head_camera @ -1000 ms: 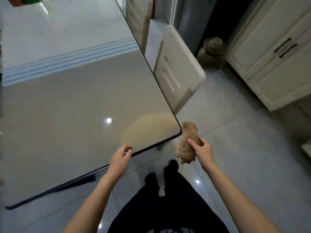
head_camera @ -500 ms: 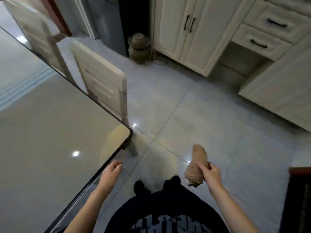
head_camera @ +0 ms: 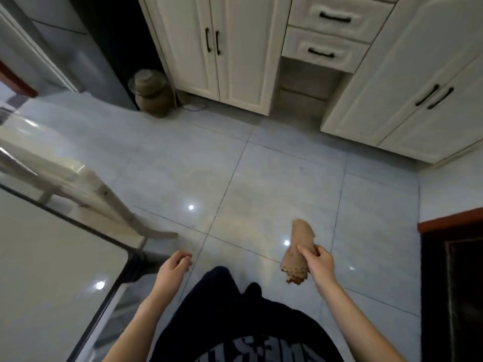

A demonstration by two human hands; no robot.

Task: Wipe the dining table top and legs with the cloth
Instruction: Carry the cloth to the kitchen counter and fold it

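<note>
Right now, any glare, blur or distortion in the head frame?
Head view: small ceiling-light glints on the glossy floor and one on the glass table; chair beside the table is smeared by motion blur; cabinets lean and bow from the wide-angle lens; overall dim, bluish light; cloth in the right hand is fairly sharp.

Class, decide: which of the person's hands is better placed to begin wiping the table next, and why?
Right. The right hand already grips the cloth, though over the floor. The left hand is empty, beside the table corner.
</note>
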